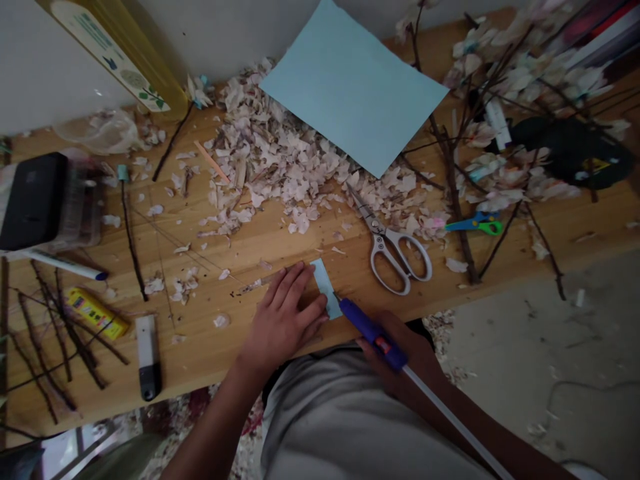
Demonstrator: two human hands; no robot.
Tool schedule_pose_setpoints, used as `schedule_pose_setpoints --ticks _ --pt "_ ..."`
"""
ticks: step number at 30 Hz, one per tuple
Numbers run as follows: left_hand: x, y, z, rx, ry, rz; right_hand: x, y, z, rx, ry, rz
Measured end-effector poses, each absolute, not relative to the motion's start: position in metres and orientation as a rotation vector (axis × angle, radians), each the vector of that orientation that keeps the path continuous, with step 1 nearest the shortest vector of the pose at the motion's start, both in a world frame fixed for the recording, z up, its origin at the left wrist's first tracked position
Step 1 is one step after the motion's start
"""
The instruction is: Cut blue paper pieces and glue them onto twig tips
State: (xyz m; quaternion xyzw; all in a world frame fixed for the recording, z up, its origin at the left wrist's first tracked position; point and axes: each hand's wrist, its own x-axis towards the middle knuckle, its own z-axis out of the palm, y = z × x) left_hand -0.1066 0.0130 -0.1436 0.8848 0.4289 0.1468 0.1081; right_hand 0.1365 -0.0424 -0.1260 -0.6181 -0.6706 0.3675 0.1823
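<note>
My left hand [285, 313] lies on the wooden table with its fingers stretched out. Its thumb and fingertips press the left side of a small light-blue paper strip [323, 280]. In my right hand [400, 353] is a purple hot glue gun [367, 327]; a long pale glue stick [445, 413] sticks out of its back. The gun's nozzle points at the strip's right edge, and I cannot tell whether it touches. Grey-handled scissors [395, 253] lie open just beyond the gun.
A blue paper sheet [355, 87] rests on a heap of dried petals [280, 160]. Twigs with blossoms [460, 200] stand at the right, beside small blue-green scissors [475, 223]. Leftward are a box cutter [147, 357], a yellow packet [97, 313], loose twigs [55, 333] and a yellow bottle [130, 53].
</note>
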Motion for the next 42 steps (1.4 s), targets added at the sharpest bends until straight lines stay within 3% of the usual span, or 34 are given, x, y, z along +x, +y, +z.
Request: schedule_pose_setpoints --ticks 12,42 --pt "-0.107 0.01 -0.146 2.618 1.282 0.501 0.136 -0.04 -0.139 -1.747 -2.003 0.843" --pt "-0.11 0.009 -0.143 2.7 1.122 0.561 0.14 -0.044 -0.126 -1.758 -1.954 1.013"
